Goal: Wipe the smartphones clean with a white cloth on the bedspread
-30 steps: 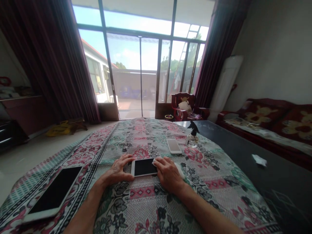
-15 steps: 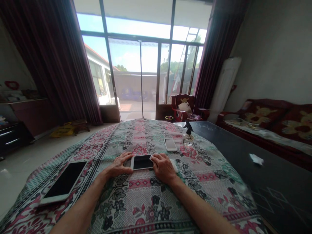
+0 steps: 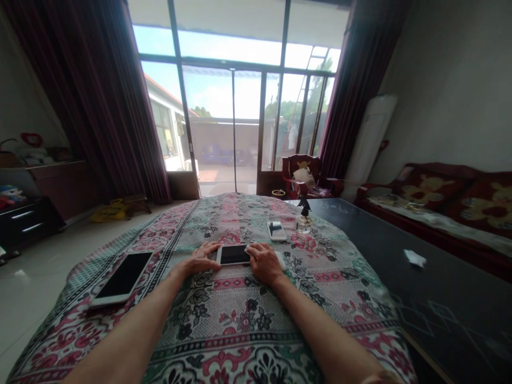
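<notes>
A white-framed smartphone (image 3: 234, 255) with a dark screen lies sideways on the patterned tablecloth (image 3: 240, 314). My left hand (image 3: 200, 257) grips its left end, thumb at the near edge and fingers at the far edge. Bunched fingers of my right hand (image 3: 264, 262) press a small white wipe (image 3: 247, 249) against the right part of the screen. Something white (image 3: 282, 260) shows beside that hand, partly covered by it. Farther back lies a smaller white phone (image 3: 276, 231), next to a clear spray bottle (image 3: 304, 221) with a black trigger head.
A large white tablet (image 3: 125, 278) with a black screen rests on the left of the cloth. On the right stands a dark table (image 3: 436, 288) with a crumpled white tissue (image 3: 415, 258) on it. A wooden armchair (image 3: 302, 176) and a sofa (image 3: 436, 208) stand beyond.
The camera view has shifted slightly, so the tablet and phones appear a little higher in the picture. Both hands keep their places on the smartphone, the wipe still under my right fingers.
</notes>
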The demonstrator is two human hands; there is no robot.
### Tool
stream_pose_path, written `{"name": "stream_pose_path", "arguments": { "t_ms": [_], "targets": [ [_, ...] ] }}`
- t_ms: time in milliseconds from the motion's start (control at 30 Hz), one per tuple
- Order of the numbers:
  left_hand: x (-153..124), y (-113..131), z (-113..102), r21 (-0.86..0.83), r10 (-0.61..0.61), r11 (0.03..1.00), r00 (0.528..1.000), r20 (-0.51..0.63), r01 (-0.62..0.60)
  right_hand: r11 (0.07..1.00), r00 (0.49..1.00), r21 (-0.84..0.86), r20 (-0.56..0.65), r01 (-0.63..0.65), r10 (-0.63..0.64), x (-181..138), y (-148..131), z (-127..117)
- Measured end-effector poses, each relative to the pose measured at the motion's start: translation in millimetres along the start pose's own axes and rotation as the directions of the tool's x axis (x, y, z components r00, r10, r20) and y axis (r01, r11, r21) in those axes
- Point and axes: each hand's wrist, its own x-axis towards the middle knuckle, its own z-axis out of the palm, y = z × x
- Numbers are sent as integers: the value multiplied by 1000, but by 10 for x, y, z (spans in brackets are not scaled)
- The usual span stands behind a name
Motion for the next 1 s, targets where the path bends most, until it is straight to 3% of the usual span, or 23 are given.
{"name": "stream_pose_path", "arguments": {
  "t_ms": [500, 1000],
  "targets": [
    [-84, 115, -5, 26, 1, 1000, 999, -55, 0, 998, 999, -46, 14, 34, -33, 10, -80, 17],
    [27, -112, 102, 91, 69, 994, 996, -56, -64, 982, 980, 48, 74, 181, -184, 255, -619, 283]
  ]
}}
